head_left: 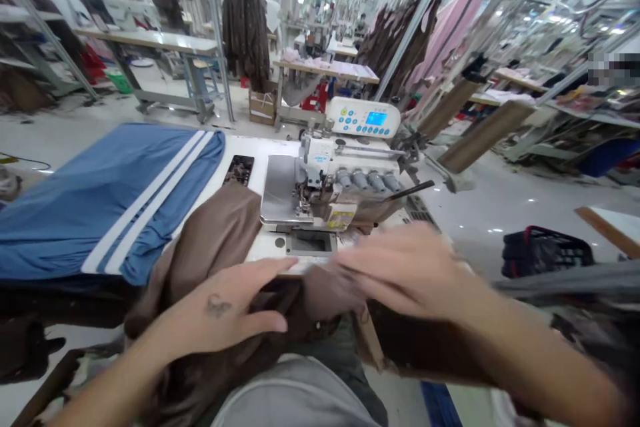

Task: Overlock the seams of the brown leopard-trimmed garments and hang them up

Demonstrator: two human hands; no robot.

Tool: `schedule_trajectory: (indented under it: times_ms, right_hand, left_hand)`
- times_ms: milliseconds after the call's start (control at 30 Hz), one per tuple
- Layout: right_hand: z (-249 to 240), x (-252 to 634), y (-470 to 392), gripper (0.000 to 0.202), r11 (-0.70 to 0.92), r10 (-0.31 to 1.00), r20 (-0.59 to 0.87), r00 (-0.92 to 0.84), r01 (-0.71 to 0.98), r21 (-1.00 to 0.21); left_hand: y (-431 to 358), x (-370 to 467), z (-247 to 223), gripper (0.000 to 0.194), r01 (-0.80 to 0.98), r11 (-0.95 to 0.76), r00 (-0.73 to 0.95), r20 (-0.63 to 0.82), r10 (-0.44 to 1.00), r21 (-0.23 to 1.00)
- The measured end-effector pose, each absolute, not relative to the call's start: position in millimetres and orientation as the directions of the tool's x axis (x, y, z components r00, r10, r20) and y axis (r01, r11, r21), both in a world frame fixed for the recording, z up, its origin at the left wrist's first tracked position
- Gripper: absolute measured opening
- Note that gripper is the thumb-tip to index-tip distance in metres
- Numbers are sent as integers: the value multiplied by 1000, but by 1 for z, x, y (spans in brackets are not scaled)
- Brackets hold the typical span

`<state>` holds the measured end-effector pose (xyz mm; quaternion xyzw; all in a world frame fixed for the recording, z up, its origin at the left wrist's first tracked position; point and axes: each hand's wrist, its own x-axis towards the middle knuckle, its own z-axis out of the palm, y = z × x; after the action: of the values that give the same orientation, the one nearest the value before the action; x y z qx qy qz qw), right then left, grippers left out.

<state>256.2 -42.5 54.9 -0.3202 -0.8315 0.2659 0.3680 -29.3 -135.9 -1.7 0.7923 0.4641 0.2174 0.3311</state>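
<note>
Brown fabric (215, 233) drapes from the white sewing table down over my lap. My left hand (225, 310) hovers over it with thumb and fingers apart, gripping nothing. A bunched corner of the same cloth hangs from my right hand (405, 270), whose fingers are pressed together on it; motion smears this hand. Just beyond both hands stands an overlock sewing machine (320, 173) with a metal plate (280, 190) at its left and a lit control panel (364, 118) on top.
Folded blue fabric with white stripes (115, 193) covers the table's left side. A dark rod (413, 190) sticks out at the machine's right. Beyond lie a black basket (555, 250) on the right, a cardboard box (263, 103), and racks of hanging brown garments (245, 33).
</note>
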Motion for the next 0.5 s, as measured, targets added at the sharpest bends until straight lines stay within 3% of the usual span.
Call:
schedule_trajectory:
  times_ms: [67, 133, 233, 300, 400, 433, 500]
  right_hand:
    - [50, 224, -25, 26, 705, 626, 331, -706, 330, -628]
    - [35, 204, -13, 26, 680, 552, 169, -817, 324, -658]
    - [4, 203, -6, 32, 530, 392, -30, -920, 252, -810]
    - [-17, 210, -7, 35, 375, 358, -73, -931, 214, -902]
    - [-46, 208, -9, 45, 161, 698, 42, -715, 100, -982]
    - [-56, 203, -11, 48, 141, 810, 91, -580, 42, -989]
    - [-73, 191, -13, 49, 153, 911, 156, -381, -39, -987]
  left_hand:
    - [-120, -14, -6, 53, 427, -263, 307, 136, 942, 865]
    - [-103, -18, -11, 37, 388, -181, 82, 162, 983, 904]
    - [-81, -53, -7, 31, 554, -111, -180, 249, 952, 825]
    - [-70, -73, 1, 30, 708, -108, -259, 398, 880, 698]
    - [-59, -67, 0, 31, 836, -245, -113, 590, 799, 491]
    - [-57, -56, -6, 32, 835, -330, -3, 603, 798, 440]
    - [-54, -32, -23, 36, 804, -453, 180, 569, 802, 385]
